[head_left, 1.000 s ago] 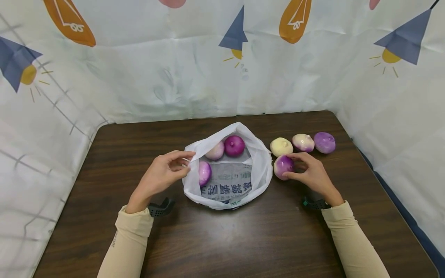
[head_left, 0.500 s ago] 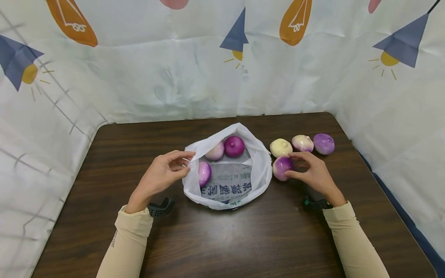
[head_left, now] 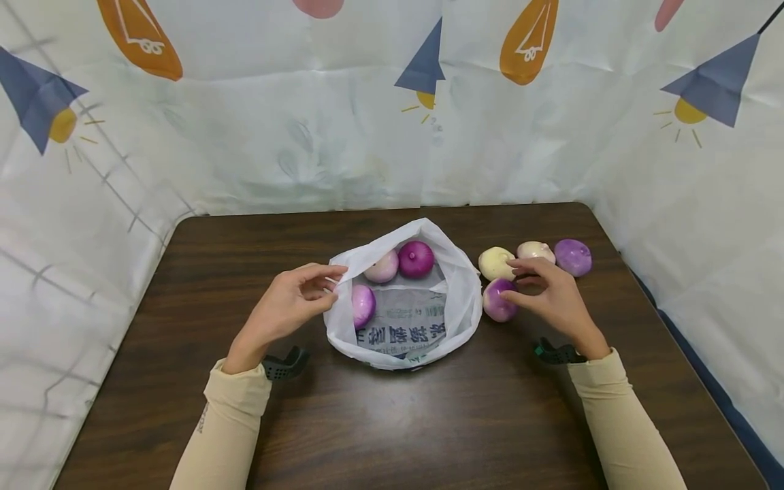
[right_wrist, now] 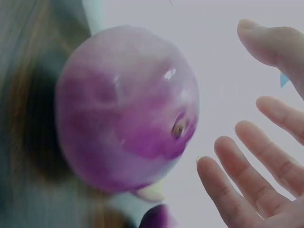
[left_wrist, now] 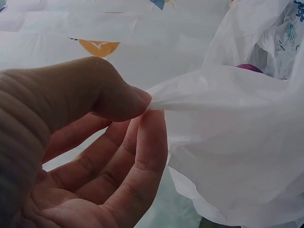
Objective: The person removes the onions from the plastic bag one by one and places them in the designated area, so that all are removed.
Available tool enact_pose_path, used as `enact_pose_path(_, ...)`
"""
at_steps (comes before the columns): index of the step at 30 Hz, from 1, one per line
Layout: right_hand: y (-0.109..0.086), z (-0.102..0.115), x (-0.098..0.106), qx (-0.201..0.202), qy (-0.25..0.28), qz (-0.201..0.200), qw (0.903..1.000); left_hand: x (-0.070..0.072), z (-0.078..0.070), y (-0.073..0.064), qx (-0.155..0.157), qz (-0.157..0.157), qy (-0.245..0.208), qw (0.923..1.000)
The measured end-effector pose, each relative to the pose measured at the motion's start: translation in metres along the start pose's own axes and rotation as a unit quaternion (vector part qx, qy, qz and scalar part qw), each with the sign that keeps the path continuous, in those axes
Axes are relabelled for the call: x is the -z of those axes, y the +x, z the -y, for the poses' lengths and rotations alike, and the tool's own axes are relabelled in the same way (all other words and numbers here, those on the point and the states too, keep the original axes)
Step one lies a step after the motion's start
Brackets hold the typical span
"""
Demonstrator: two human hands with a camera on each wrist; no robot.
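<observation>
Between thumb and fingertip, my left hand (head_left: 295, 297) pinches the left rim of a white plastic bag (head_left: 461, 306); the left wrist view shows the pinched fold of plastic. Inside the bag lie a deep purple onion (head_left: 416, 259), a pale pink onion (head_left: 383, 267) and a purple onion (head_left: 364, 305) partly covered by the rim. A purple-and-white onion (head_left: 498, 303) rests on the table just right of the bag. My right hand (head_left: 547, 292) is over its right side, thumb and fingers spread. In the right wrist view those fingers stand apart from the onion (right_wrist: 123, 109).
Behind the onion by my right hand, a row holds a pale yellow onion (head_left: 495, 264), a whitish onion (head_left: 535, 250) partly behind my fingers, and a purple onion (head_left: 574, 258). They sit on a dark wood table (head_left: 392, 429). A white printed curtain (head_left: 343, 136) encloses the back and sides.
My right hand's fingers have lifted and spread away from the purple-and-white onion, which stays on the table. My left hand keeps its pinch on the bag. The head view has shifted slightly.
</observation>
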State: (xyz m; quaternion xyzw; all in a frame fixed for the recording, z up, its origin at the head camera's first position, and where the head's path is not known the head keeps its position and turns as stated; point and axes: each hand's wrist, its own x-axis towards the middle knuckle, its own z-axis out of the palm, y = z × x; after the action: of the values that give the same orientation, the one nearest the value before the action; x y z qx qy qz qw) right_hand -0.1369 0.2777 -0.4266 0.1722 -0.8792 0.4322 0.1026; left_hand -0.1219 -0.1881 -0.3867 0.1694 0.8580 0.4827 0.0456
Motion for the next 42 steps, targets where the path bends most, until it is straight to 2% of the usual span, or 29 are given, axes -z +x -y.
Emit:
enact_pose_path(12,0.022,0.020,-0.021,-0.001,0.013,0.017,0.9998,0.001,-0.002,0.001,-0.017,0.000,-0.022,0.9996)
enact_pose_path(20,0.045,0.030,-0.043,0.029,0.009,0.021,0.9993,0.002,-0.002,0.001,-0.014,0.001,-0.025,0.9996)
enact_pose_path(28,0.066,0.042,-0.067,0.054,0.028,0.047,0.9970,0.004,-0.002,-0.001,-0.008,-0.007,-0.036,0.9993)
enact_pose_path(33,0.077,0.048,-0.083,0.062,0.018,0.068,0.9956,0.005,-0.002,-0.002,-0.010,-0.009,-0.047,0.9988)
enact_pose_path(42,0.099,0.058,-0.106,0.069,-0.030,0.111,0.9910,0.008,-0.002,-0.004,-0.008,-0.017,-0.046,0.9988)
